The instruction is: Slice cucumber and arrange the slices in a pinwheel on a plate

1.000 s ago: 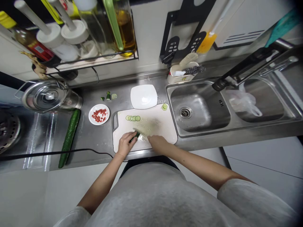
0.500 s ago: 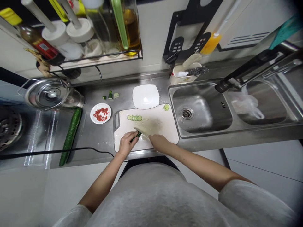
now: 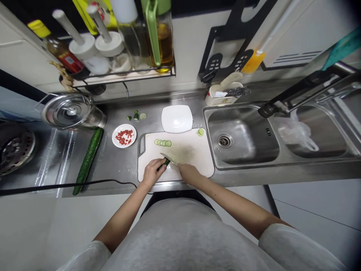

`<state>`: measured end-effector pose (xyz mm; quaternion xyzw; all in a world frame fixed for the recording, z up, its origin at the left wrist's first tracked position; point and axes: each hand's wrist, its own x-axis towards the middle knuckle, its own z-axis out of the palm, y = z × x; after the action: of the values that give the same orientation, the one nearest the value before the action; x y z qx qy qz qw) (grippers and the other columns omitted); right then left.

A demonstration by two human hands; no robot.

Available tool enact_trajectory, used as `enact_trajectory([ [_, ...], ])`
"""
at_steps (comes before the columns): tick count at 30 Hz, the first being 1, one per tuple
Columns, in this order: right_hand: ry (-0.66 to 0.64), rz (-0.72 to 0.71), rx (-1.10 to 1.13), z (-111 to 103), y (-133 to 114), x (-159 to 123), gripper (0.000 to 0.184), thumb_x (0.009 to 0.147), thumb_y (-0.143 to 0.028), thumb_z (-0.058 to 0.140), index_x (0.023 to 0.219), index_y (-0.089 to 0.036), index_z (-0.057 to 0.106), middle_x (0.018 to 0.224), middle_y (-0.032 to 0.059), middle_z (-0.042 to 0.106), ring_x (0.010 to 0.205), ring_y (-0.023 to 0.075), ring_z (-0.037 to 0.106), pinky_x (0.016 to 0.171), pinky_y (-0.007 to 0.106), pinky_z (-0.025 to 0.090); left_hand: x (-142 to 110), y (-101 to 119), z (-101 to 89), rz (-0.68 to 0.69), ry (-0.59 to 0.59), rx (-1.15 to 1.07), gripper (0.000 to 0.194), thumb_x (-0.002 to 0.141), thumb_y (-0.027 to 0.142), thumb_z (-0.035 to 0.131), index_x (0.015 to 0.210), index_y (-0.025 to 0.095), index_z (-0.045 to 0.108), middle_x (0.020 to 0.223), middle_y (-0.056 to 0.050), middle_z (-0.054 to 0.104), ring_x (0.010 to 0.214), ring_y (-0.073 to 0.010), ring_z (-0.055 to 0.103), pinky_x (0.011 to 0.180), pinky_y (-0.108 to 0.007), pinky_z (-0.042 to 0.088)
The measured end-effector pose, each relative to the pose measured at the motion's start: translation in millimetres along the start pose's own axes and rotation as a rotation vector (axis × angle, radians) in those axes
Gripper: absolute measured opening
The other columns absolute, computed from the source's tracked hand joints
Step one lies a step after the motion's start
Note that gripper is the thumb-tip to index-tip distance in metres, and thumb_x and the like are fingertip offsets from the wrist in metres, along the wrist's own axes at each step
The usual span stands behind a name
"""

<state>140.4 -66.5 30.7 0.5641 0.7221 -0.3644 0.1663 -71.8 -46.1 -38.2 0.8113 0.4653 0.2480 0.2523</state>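
On the white cutting board, my left hand is closed over a short piece of dark green cucumber. My right hand is wrapped round the handle of a knife, whose blade lies against the cucumber's right end; the handle is hidden in my fist. A row of overlapping cucumber slices lies on the board behind the blade. A few more slices sit at the board's far right corner.
A white square plate stands behind the board. To the left are a small plate of red chopped bits, cucumber ends, a whole cucumber and a lidded steel pot. A black cable crosses the counter; the sink is on the right.
The camera view has shifted slightly, so the scene sits a little lower and to the right. Both hands keep their hold on the cucumber and the knife.
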Motion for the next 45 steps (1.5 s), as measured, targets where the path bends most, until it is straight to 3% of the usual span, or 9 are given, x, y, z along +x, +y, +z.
enact_trajectory([
  [6, 0.079, -0.002, -0.046, 1.9, 5.5, -3.5, 0.028, 0.093, -0.016, 0.036, 0.112, -0.012, 0.055, 0.096, 0.0136, 0.068, 0.089, 0.0225, 0.065, 0.07, 0.029, 0.044, -1.5, 11.8, -5.0, -0.035, -0.041, 0.106, 0.029, 0.09, 0.032, 0.053, 0.116, 0.024, 0.062, 0.107, -0.005, 0.07, 0.098, -0.0194, 0.064, 0.088, -0.035, 0.052],
  [13, 0.169, 0.091, -0.128, -9.4, 26.7, -20.9, 0.033, 0.097, -0.022, 0.029, 0.119, -0.018, 0.054, 0.102, 0.0101, 0.064, 0.086, 0.0181, 0.062, 0.069, 0.026, 0.038, -6.1, 18.9, -5.4, -0.19, -0.008, 0.16, 0.037, 0.086, 0.038, 0.058, 0.121, 0.026, 0.058, 0.11, -0.005, 0.068, 0.1, -0.0224, 0.062, 0.084, -0.035, 0.051],
  [21, 0.5, 0.086, -0.329, -4.7, 56.5, -37.8, 0.041, 0.096, -0.02, 0.031, 0.131, -0.022, 0.053, 0.12, 0.0107, 0.059, 0.088, 0.018, 0.054, 0.075, 0.029, 0.032, -7.4, 17.5, -2.4, -0.332, 0.177, 0.005, 0.034, 0.092, 0.037, 0.048, 0.121, 0.022, 0.058, 0.112, -0.007, 0.067, 0.103, -0.0219, 0.06, 0.091, -0.039, 0.048],
  [25, 0.585, 0.062, -0.35, -0.5, 65.8, -42.1, 0.044, 0.096, -0.019, 0.031, 0.134, -0.024, 0.052, 0.127, 0.0091, 0.057, 0.088, 0.0192, 0.052, 0.076, 0.031, 0.031, 13.0, 32.8, -11.8, -0.424, 0.253, -0.172, 0.034, 0.092, 0.04, 0.046, 0.116, 0.021, 0.061, 0.109, -0.008, 0.068, 0.095, -0.0192, 0.063, 0.078, -0.032, 0.052],
  [27, 0.597, 0.04, -0.354, -0.5, 67.7, -46.1, 0.044, 0.096, -0.019, 0.031, 0.135, -0.025, 0.052, 0.13, 0.0086, 0.056, 0.088, 0.0201, 0.051, 0.077, 0.032, 0.031, 26.0, 46.7, -17.6, -0.394, 0.194, -0.251, 0.033, 0.091, 0.041, 0.047, 0.112, 0.021, 0.064, 0.111, -0.007, 0.068, 0.094, -0.0179, 0.064, 0.077, -0.03, 0.052],
  [30, 0.578, -0.003, -0.35, -1.0, 69.8, -54.4, 0.046, 0.094, -0.017, 0.035, 0.136, -0.026, 0.051, 0.132, 0.009, 0.054, 0.089, 0.0207, 0.05, 0.079, 0.033, 0.032, 40.1, 69.9, -22.3, -0.297, 0.003, -0.224, 0.031, 0.086, 0.044, 0.056, 0.106, 0.024, 0.068, 0.108, -0.004, 0.07, 0.098, -0.0189, 0.063, 0.087, -0.032, 0.049],
  [34, 0.548, -0.039, -0.387, 2.4, 75.4, -65.4, 0.05, 0.09, -0.011, 0.037, 0.136, -0.025, 0.051, 0.131, 0.0096, 0.055, 0.089, 0.0206, 0.051, 0.078, 0.033, 0.032, 44.4, 93.5, -17.6, -0.303, -0.183, -0.158, 0.03, 0.081, 0.05, 0.06, 0.095, 0.027, 0.072, 0.099, -0.002, 0.072, 0.095, -0.0212, 0.063, 0.087, -0.034, 0.047],
  [40, 0.54, -0.039, -0.476, 14.1, 85.8, -71.4, 0.049, 0.088, -0.01, 0.039, 0.133, -0.024, 0.055, 0.127, 0.0091, 0.058, 0.086, 0.0205, 0.052, 0.075, 0.034, 0.033, 45.9, 105.7, -2.4, -0.318, -0.174, -0.179, 0.014, 0.077, 0.035, 0.065, 0.083, 0.023, 0.07, 0.089, -0.001, 0.072, 0.089, -0.0193, 0.063, 0.083, -0.033, 0.045],
  [45, 0.522, -0.004, -0.474, 18.6, 89.4, -71.8, 0.046, 0.09, -0.013, 0.04, 0.132, -0.023, 0.056, 0.125, 0.01, 0.06, 0.088, 0.0209, 0.055, 0.075, 0.033, 0.034, 66.9, 91.9, 4.2, -0.475, -0.1, -0.164, 0.006, 0.078, 0.029, 0.062, 0.077, 0.024, 0.066, 0.077, 0.003, 0.07, 0.075, -0.0151, 0.062, 0.08, -0.032, 0.044],
])
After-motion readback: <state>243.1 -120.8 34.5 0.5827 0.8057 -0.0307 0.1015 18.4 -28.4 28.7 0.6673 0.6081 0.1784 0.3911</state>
